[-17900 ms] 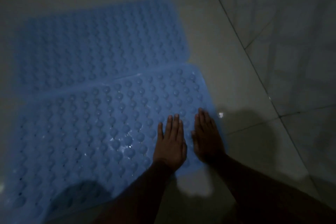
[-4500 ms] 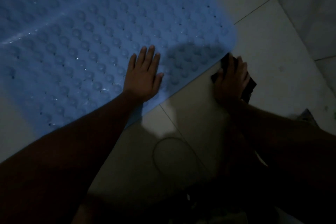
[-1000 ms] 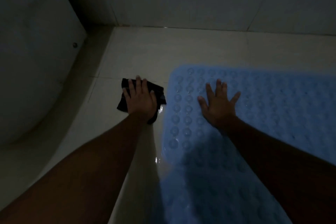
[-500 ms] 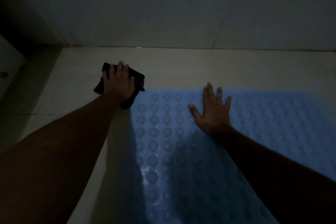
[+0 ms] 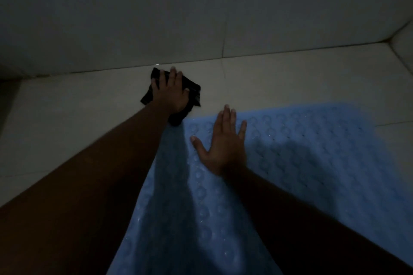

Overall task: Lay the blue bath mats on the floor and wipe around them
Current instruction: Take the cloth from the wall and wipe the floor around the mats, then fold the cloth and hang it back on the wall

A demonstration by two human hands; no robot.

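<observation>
1. Since half a second ago, left hand [image 5: 171, 91] and black cloth [image 5: 192, 94] have slid right along the floor, from the mat's left side to just past its far left corner, close under the wall. Right hand [image 5: 223, 143] stays flat on the mat, same spot near that corner.
2. Wall [image 5: 201, 11]: pale tiles, fills the top of the view, one vertical grout line above the cloth. A second wall meets it at the far right corner.
3. Floor [image 5: 67, 123]: pale tile, dim light. Bare strip runs between the wall base and the mat's far edge; more bare tile left of the mat.
4. Blue bath mat [image 5: 312, 152]: lies flat on the floor, centre to right, running out of frame at the bottom and right. Surface is covered in round bumps with small holes and a few wet glints. Arm shadows fall across it. Only one mat can be made out.
5. Both forearms come in from the bottom edge, left one crossing over the mat's left edge.
6. Right hand: palm down, fingers spread, pressing on the mat, grasping nothing.
7. Left hand: palm down on the cloth, fingers splayed over it, pinning it to the tile. Whether the fingers curl around the fabric, cannot tell.
8. Black cloth: crumpled, on bare tile, its near end touching or just beside the mat's corner.
</observation>
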